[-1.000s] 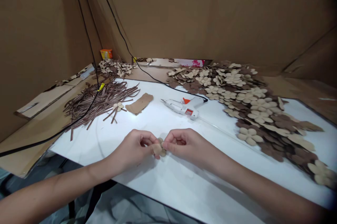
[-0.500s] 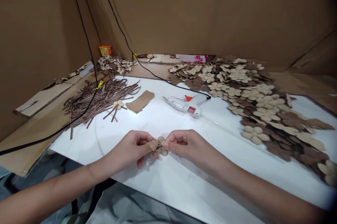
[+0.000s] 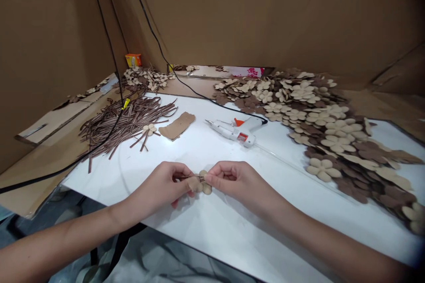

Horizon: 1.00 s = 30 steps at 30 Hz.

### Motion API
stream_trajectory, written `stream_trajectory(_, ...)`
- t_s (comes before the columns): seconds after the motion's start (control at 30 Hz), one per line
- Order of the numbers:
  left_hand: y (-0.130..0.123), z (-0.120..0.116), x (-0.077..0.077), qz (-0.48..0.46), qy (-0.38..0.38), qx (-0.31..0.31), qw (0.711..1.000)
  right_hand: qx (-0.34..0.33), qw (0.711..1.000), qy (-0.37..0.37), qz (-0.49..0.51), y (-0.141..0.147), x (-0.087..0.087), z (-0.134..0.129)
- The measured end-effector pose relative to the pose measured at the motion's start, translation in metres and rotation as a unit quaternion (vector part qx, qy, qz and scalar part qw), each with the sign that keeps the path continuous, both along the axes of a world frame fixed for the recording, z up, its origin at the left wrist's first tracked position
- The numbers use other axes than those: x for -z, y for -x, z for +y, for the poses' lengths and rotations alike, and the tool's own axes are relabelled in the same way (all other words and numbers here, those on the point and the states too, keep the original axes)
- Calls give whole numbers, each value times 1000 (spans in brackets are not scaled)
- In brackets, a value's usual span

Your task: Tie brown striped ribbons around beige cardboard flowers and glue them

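pinching, between the curled fingers of the left hand [image 3: 161, 187] and those of the right hand [image 3: 234, 181], a small tan flower cut-out [image 3: 203, 183] with rounded petals, in the gap between both hands, above the white worktop [image 3: 265, 230] and closer to its near edge than its far edge. clenching gently inward with the left fingertips [image 3: 182, 175], gripping one side of the flower cut-out and the end of a thin striped strip [image 3: 191, 178] laid across its middle. pressing the right fingertips [image 3: 210, 177] against the opposite side, with the fingers firmly closed and none released.

facing, toward the far edge of the worktop, a white hot glue gun [image 3: 232, 131] with an orange trigger guard, lying on its side, its black cable [image 3: 215, 105] trailing away behind it. seeing, left of the glue gun, a torn cardboard scrap [image 3: 177, 125], and beyond that, by the far left corner, a tangled pile of brown striped strips [image 3: 126, 125] with one finished-looking flower [image 3: 150, 129] resting on it. looking along the right edge at overlapping heaps of tan and brown flower cut-outs [image 3: 318, 128] spreading past the far edge, with a smaller heap [image 3: 144, 78] standing off behind the left corner, near a small orange box [image 3: 133, 60], all within tan cardboard walls [image 3: 265, 17].
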<state>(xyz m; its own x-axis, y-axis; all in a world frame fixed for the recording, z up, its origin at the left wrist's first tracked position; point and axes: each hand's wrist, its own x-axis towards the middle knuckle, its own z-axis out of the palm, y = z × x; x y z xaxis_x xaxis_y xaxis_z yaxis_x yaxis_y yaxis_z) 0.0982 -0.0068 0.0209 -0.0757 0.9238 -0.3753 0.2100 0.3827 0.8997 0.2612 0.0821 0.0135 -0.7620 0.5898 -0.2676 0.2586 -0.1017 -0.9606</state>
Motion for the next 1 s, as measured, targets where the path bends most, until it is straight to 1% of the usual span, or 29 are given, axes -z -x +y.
stream_trajectory(0.1, -1, -1, -4, 37, -17, 0, 999, 0, 999, -47, -10, 1, -2, -1)
stream_trajectory(0.2, -2, -3, -6, 49, -29, 19, 998, 2, 996, -85, -26, 1, -4, -3)
stream_trajectory(0.37, -3, -4, -2, 124, -79, 52, 988, -1, 995, -100, -27, 0, -1, -3)
stream_trajectory(0.53, -4, -3, 3, 198, -93, 52, 975, 5, 993, -110, -40, 0, 4, -3)
stream_trajectory(0.63, -4, -1, 4, 206, -84, 51, 974, 0, 993, -115, -40, 0, 4, -4)
stream_trajectory(0.77, -3, 2, 5, 207, -78, 50, 974, -11, 988, -145, -47, 1, 5, -3)
stream_trajectory(0.9, -4, 3, 4, 218, -79, 49, 971, -23, 984, -161, -68, 1, 5, -2)
stream_trajectory(1.0, -4, 2, 3, 230, -75, 56, 969, -29, 979, -178, -96, 2, 3, -3)
